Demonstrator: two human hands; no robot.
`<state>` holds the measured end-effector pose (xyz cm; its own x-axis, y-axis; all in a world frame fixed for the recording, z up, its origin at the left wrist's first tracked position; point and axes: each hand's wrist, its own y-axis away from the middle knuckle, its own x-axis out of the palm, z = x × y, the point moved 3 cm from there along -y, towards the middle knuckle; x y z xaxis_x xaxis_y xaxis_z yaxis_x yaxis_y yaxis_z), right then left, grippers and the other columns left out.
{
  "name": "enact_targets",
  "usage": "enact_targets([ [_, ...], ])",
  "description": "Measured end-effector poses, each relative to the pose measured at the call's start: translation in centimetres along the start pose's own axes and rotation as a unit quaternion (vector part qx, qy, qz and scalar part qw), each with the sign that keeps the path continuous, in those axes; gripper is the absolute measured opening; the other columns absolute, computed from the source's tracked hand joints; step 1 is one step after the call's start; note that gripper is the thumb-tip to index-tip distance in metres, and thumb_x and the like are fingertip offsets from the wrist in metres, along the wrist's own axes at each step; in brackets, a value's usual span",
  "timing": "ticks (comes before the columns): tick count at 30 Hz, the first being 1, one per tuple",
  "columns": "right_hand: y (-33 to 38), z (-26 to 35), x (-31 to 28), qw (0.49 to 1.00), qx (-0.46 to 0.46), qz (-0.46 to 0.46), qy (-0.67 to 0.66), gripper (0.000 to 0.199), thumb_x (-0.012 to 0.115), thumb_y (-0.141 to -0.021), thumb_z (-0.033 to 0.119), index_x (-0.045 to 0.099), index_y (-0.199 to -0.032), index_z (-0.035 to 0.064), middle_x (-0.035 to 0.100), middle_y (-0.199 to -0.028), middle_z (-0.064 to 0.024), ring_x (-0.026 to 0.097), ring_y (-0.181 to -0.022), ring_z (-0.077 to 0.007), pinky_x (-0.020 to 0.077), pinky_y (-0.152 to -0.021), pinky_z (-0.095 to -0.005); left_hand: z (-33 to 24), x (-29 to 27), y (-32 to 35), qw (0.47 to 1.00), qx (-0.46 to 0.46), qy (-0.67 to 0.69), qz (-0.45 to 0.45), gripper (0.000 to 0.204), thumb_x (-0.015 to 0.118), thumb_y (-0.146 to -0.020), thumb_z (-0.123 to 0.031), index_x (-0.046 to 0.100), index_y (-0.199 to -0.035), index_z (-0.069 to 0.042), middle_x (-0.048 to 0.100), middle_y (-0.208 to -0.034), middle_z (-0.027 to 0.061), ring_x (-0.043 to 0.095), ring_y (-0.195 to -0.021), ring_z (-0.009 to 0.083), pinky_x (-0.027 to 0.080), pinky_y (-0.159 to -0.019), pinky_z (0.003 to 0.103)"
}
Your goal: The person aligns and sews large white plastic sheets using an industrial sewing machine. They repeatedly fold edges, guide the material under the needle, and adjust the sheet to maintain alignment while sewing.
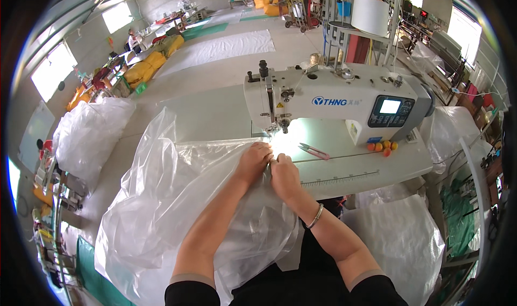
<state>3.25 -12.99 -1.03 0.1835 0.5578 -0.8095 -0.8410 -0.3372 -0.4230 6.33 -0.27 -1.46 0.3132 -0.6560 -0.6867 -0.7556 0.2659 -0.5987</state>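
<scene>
A large translucent plastic sheet (pixel 156 198) lies in folds over the left of the sewing table (pixel 258 98) and hangs down across my lap. My left hand (pixel 254 163) has its fingers closed on the sheet's edge, just in front of the needle area of a white sewing machine (pixel 334 82). Close beside it, my right hand (pixel 285 175) pinches the same sheet, with the fingertips of both hands nearly touching. The machine's lamp glows brightly there, and the needle tip is lost in the glare. A bracelet (pixel 315 216) circles my right wrist.
Pink-handled thread snips (pixel 315 152) lie right of the needle. Several small orange-red fruits (pixel 383 146) sit under the machine's lit control panel (pixel 390 109). A ruler scale (pixel 339 180) runs along the table's front. Plastic bundles (pixel 396 247) stand at right and left (pixel 91 136).
</scene>
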Motion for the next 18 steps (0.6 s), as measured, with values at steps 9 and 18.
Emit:
enact_targets([
  [9,-1.9,-0.4,0.9,1.000,0.016,-0.012,-0.005,0.016,0.056,-0.074,-0.003,0.064,-0.088,-0.0017,0.056,-0.090,-0.0155,0.058,-0.089,-0.0321,0.0512,-0.075,-0.0400,1.6,-0.4,-2.2,0.996,-0.075,0.024,0.042,0.014,0.062,-0.080,-0.013,0.064,-0.082,0.001,0.061,-0.092,0.0156,0.058,-0.091,0.0333,0.046,-0.078,0.042],
  [18,1.0,-3.5,-0.8,0.965,-0.030,-0.042,-0.257,0.040,0.056,-0.079,-0.003,0.060,-0.119,-0.0014,0.059,-0.121,-0.0213,0.053,-0.117,-0.0365,0.0437,-0.099,-0.0394,-8.6,-4.0,3.0,0.989,-0.124,0.016,0.085,0.051,0.060,-0.085,-0.009,0.044,-0.132,0.004,0.043,-0.139,0.0222,0.040,-0.130,0.0363,0.035,-0.107,0.040],
])
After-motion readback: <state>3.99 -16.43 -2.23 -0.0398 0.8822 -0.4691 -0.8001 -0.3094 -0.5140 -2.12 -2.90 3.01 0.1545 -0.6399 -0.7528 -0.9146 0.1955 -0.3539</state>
